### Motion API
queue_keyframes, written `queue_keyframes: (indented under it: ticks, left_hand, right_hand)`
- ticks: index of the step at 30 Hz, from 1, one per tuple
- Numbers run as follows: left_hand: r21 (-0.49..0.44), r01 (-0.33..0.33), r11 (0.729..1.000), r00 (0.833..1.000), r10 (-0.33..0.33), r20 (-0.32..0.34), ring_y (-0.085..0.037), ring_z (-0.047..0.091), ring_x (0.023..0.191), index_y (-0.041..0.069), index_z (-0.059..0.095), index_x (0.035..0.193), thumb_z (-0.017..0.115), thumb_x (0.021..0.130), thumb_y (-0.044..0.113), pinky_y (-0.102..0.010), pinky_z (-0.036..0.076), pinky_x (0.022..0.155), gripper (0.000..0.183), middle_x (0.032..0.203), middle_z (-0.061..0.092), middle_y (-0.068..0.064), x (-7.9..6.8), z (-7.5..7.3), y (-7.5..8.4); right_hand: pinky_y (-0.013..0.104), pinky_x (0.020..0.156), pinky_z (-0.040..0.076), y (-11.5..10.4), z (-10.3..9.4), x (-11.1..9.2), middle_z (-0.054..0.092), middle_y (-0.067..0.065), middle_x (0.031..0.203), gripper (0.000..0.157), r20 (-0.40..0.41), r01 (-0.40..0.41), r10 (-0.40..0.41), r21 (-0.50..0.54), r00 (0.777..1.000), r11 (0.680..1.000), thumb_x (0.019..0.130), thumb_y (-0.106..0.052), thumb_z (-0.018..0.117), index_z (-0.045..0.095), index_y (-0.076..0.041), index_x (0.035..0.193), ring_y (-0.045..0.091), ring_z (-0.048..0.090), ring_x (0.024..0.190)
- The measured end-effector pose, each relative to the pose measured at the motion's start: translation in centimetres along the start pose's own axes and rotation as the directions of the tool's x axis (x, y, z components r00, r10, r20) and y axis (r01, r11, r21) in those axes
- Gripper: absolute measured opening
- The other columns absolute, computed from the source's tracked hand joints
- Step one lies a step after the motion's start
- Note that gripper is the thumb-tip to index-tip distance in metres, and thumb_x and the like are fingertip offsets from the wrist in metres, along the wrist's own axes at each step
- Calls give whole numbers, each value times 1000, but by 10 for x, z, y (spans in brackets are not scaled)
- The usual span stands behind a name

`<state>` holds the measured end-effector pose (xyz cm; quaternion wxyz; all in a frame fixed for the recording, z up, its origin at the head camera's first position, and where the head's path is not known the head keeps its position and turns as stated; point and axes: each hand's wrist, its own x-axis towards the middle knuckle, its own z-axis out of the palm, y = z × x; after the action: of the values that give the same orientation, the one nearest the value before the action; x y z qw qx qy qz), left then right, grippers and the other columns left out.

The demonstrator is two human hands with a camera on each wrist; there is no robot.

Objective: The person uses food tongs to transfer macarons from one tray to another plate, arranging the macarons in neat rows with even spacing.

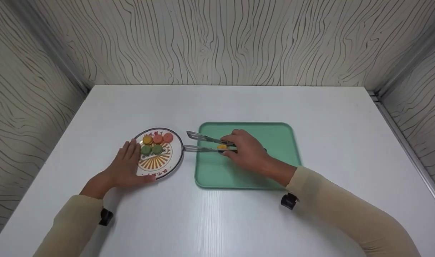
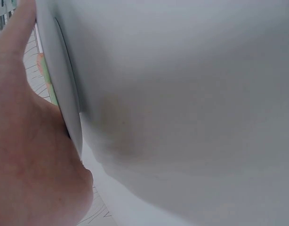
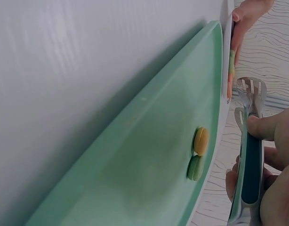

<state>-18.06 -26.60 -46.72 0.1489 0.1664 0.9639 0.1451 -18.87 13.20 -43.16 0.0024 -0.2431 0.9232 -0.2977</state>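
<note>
My left hand (image 1: pixel 126 166) rests with straight fingers along the left edge of a round printed plate (image 1: pixel 175 153), its thumb over the near rim. On the plate lie a yellow macaron (image 1: pixel 147 139), two pink macarons (image 1: pixel 157 139) and two green macarons (image 1: pixel 157 149). My right hand (image 1: pixel 251 151) grips metal serving tongs (image 1: pixel 208 139) above a green tray (image 1: pixel 217 175). The tongs' arms stand apart, slotted tips pointing left toward the plate, nothing pinched between them. Below, a yellow macaron (image 3: pixel 201 141) and a green macaron (image 3: pixel 196 168) lie side by side on the tray; the hand hides the green one in the head view.
Plate and tray stand on a white table (image 1: pixel 238 103), a narrow gap between them. A wood-grain patterned panel (image 1: pixel 217 43) rises behind the table, with similar panels at both sides. Each wrist carries a small black device (image 1: pixel 289 201).
</note>
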Motion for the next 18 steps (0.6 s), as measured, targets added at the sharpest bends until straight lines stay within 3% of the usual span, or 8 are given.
queue_keyframes:
  ticks: [18]
  left_hand:
    - [16, 1, 1000, 1000, -1, 2, -52, -7, 151, -17, 6, 155, 65, 83, 72, -65, 4, 120, 129, 163, -6, -36, -2, -3, 3]
  right_hand:
    - [41, 78, 49, 25, -17, -12, 62, 9, 98, 37, -40, -58, 57, -23, 998, 998, 93, -17, 77, 71, -5, 127, 23, 54, 87]
